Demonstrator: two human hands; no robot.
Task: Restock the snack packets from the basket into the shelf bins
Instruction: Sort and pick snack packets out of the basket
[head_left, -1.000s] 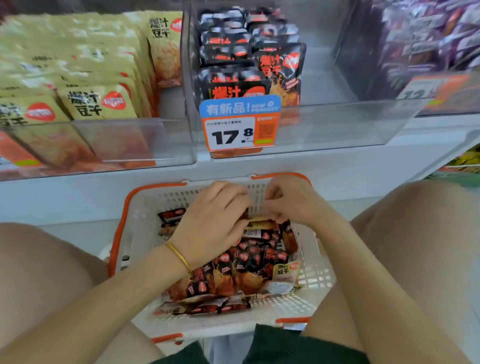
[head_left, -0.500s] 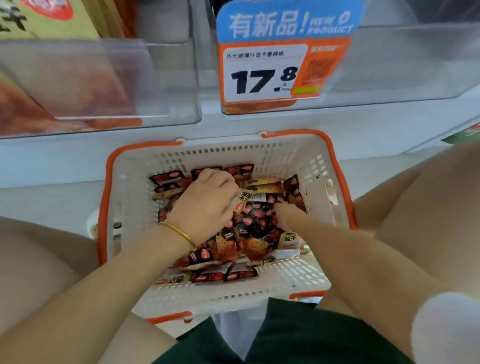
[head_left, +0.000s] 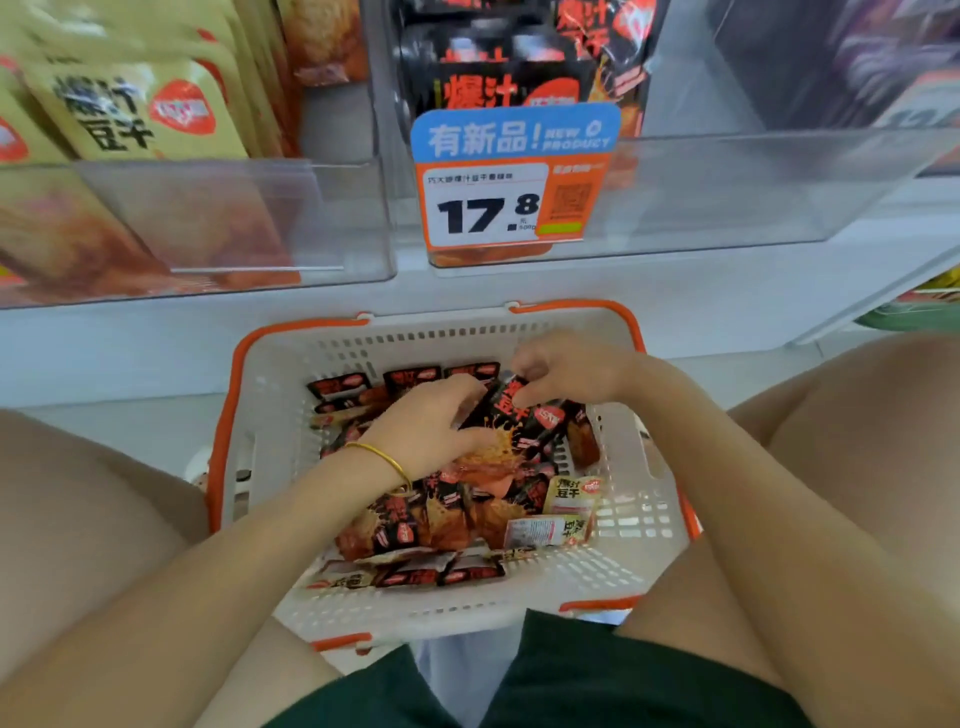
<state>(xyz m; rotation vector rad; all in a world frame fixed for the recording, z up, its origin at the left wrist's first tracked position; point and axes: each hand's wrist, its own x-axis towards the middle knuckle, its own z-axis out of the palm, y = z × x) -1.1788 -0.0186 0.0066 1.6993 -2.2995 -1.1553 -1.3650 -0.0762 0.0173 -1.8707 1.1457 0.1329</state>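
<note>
picking step: fingers (head_left: 457, 397) of our left hand (head_left: 428, 434) and right hand (head_left: 574, 369) hold a packet (head_left: 511, 415) in the basket (head_left: 291, 335); next we lift it to the upper-middle bin (head_left: 727, 197).

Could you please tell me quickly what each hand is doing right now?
Left hand: grips the black snack packet.
Right hand: pinches that packet's top edge.

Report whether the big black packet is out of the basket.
In the basket: left hand and right hand hold the black packet among loose packets, within its walls.
</note>
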